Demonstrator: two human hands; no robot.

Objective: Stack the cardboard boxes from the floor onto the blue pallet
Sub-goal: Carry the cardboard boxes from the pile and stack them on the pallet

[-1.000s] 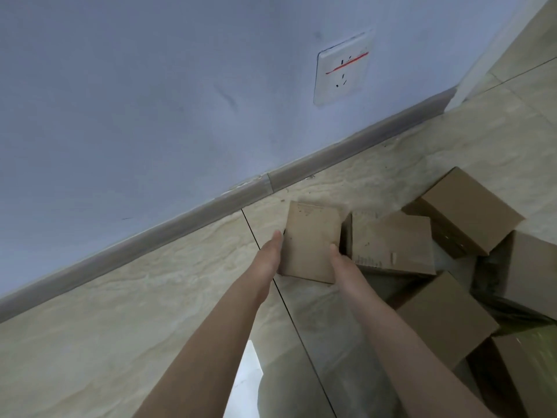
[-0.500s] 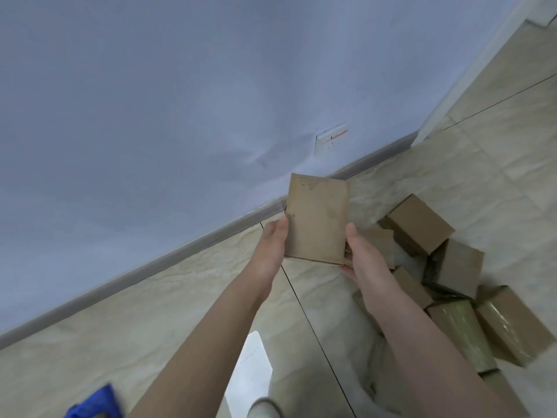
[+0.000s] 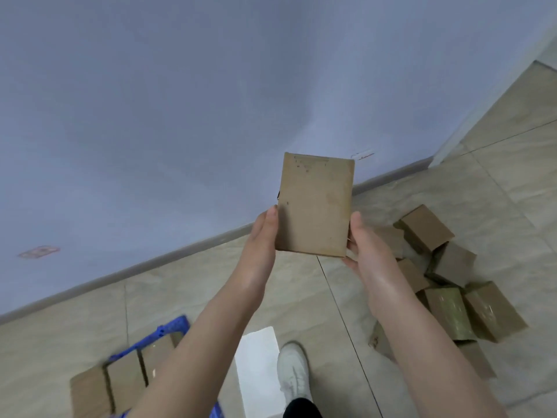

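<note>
I had the box (image 3: pixel 315 206) up in the air in front of the wall (image 3: pixel 150 116), well above the floor (image 3: pixel 301 291), held upright between both grips. The left grip (image 3: pixel 262 236) was clamped on its left edge with the thumb along the front; its fingers were hidden behind the box. The right grip (image 3: pixel 366 248) was clamped on the lower right corner, thumb on the edge and fingertips under the bottom. The pallet (image 3: pixel 168 330) lay low to the left, only a blue corner showing, with a row (image 3: pixel 120 378) of boxes on it and the left forearm across part of it.

My worries were these. The hold sat low and mostly on the edges, so I judged that a quick swing left could let the top tip away or the smooth card slide out. The shoe (image 3: pixel 294 369) stood between the pallet and the pile (image 3: pixel 446 267), so a step taken blind could kick a box or cause a trip. And with the pallet half hidden, I could have set the box askew on the row or past the blue edge, where it might topple.
</note>
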